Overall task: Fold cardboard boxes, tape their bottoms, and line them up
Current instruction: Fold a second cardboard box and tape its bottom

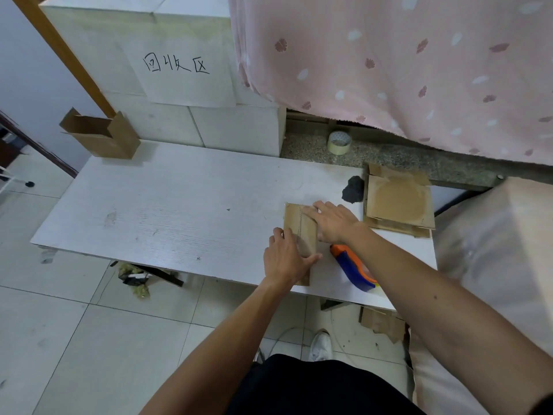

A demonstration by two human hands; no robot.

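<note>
A small brown cardboard box [300, 227] lies on the white table [179, 211] near its front right, a strip of clear tape along its top face. My left hand [285, 259] lies on its near end, fingers straight and thumb spread over the cardboard. My right hand [333, 221] presses flat on its right side, fingers pointing left along the taped seam. A blue and orange tape dispenser [353, 266] rests on the table under my right forearm. A folded box [103, 136] with open flaps stands at the table's far left corner. A stack of flat cardboard blanks [399, 202] lies at the right.
A roll of tape [339, 142] sits on the stone ledge behind the table. A dark crumpled lump [354, 189] lies beside the blanks. White blocks with a handwritten paper stand at the back; a pink curtain hangs right. Cardboard scraps [381, 323] and a packet lie on the floor.
</note>
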